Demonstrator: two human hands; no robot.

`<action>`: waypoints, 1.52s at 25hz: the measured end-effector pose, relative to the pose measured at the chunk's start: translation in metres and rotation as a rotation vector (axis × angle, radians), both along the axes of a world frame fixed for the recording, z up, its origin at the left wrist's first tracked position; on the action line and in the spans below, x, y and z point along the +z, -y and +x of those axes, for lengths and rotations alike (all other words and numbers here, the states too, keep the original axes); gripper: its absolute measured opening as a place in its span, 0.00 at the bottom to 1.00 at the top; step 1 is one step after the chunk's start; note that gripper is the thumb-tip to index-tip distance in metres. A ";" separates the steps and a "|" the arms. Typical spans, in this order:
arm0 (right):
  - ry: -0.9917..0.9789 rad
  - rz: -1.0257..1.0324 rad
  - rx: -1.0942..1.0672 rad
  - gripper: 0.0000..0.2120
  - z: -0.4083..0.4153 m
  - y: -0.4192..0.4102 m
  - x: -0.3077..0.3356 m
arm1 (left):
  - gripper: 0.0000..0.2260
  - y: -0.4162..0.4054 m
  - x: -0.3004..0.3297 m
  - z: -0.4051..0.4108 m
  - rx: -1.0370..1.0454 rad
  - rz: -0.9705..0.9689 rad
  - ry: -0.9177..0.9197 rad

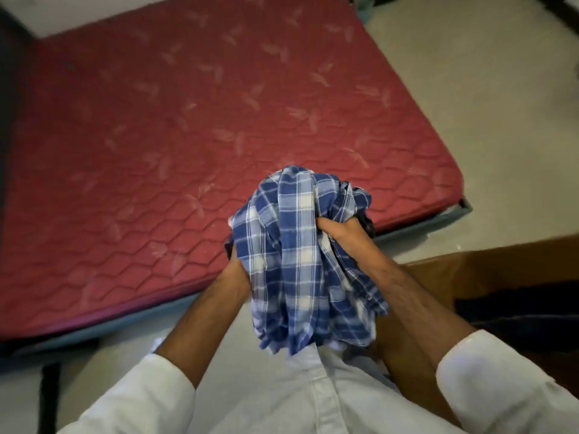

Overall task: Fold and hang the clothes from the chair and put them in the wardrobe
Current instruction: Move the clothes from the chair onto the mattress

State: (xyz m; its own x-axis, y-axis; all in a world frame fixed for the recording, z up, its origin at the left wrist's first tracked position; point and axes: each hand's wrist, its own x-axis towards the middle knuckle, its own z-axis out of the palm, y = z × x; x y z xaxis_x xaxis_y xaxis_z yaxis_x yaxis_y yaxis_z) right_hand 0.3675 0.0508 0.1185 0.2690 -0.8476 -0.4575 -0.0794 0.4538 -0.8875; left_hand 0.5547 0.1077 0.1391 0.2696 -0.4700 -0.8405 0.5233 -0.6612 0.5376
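A bunched-up blue and white checked shirt [300, 255] hangs in front of my chest, held by both hands. My left hand [235, 265] grips its left side from underneath, with the fingers mostly hidden by the cloth. My right hand [344, 234] clutches the right side, fingers dug into the folds. A bit of dark cloth [367, 222] shows behind the right hand; what it is cannot be told. Both forearms are bare with white sleeves rolled up.
A red quilted mattress [175, 145] on a blue-grey bed frame [423, 225] lies ahead, its near corner close to the shirt. A brown wooden surface [488, 270] with a dark garment [520, 308] on it is at the right. Pale tiled floor [488, 98] surrounds the bed.
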 end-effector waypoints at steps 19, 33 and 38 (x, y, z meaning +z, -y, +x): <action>-0.233 -0.246 0.814 0.09 0.297 0.059 -0.059 | 0.13 -0.056 -0.092 0.319 -0.599 -0.096 1.022; -0.569 -0.124 -0.228 0.19 -0.154 -0.063 -0.091 | 0.27 0.093 -0.125 -0.102 -1.570 -0.927 0.823; -0.600 0.004 -0.605 0.21 -0.291 -0.126 -0.103 | 0.22 0.096 -0.109 -0.267 -1.749 -0.969 0.619</action>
